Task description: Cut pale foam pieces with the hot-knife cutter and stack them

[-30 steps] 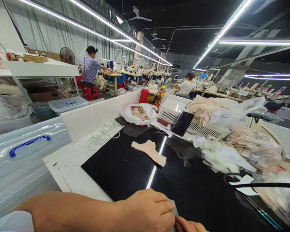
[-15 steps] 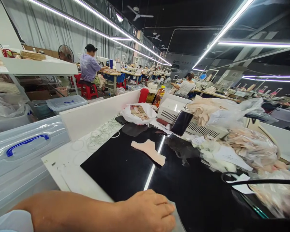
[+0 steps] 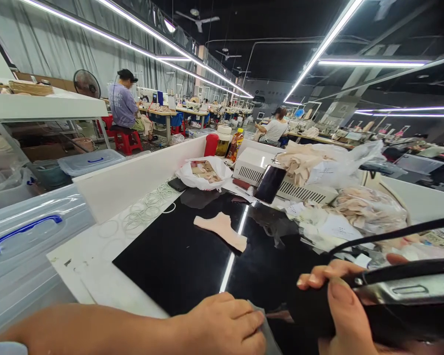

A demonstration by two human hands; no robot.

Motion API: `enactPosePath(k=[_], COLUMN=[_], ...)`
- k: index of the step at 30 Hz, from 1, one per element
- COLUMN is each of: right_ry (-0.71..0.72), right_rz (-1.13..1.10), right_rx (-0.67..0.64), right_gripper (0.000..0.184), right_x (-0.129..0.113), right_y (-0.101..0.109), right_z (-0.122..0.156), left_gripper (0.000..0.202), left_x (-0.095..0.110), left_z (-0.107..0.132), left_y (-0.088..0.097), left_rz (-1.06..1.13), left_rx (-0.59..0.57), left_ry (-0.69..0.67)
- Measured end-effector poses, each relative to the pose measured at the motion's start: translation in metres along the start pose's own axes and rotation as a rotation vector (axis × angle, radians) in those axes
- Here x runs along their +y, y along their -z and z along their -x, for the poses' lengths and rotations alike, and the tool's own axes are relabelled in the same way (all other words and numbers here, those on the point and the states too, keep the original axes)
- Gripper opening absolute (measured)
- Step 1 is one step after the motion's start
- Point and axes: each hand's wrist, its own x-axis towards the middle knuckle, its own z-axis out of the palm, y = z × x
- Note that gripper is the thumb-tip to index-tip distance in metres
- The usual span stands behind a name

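My left hand (image 3: 231, 323) rests on the front of the glossy black board (image 3: 159, 256), fingers curled over the edge of a translucent sheet (image 3: 271, 331). At the right, my right hand (image 3: 350, 310) is closed on a black object with a silver metal plate (image 3: 410, 290); its kind is not clear, and much of it is out of frame. A black cord (image 3: 392, 229) runs above that hand. Farther up the board lies a flat beige fabric piece (image 3: 222, 230), touched by neither hand.
Pale rings (image 3: 140, 209) lie left of the board. Behind stand a white bag of scraps (image 3: 203, 172), a phone (image 3: 271, 183), a white vented machine (image 3: 251, 165) and bottles (image 3: 235, 144). Bagged beige fabric (image 3: 370, 204) is heaped right. A clear lidded bin (image 3: 33, 256) stands left.
My right hand has come into view at the right, holding the black-and-silver object. My left hand has stayed on the translucent sheet. The view has shifted slightly to the right.
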Motion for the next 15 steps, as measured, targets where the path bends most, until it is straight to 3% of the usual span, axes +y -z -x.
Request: enactPosePath(k=[5, 15], right_ry=[0.058, 0.104], right_rz=[0.013, 0.081], right_rx=[-0.022, -0.017], right_gripper=[0.074, 0.071], right_x=[0.0059, 0.0081], right_y=[-0.0047, -0.0037], right_z=[0.0005, -0.0007], left_gripper=[0.016, 0.014], left_x=[-0.0007, -0.0006], left_z=[-0.0011, 0.0033], left_y=[-0.0029, -0.0068], left_rz=[0.009, -0.041], left_rx=[0.087, 0.091], left_ry=[0.01, -0.003])
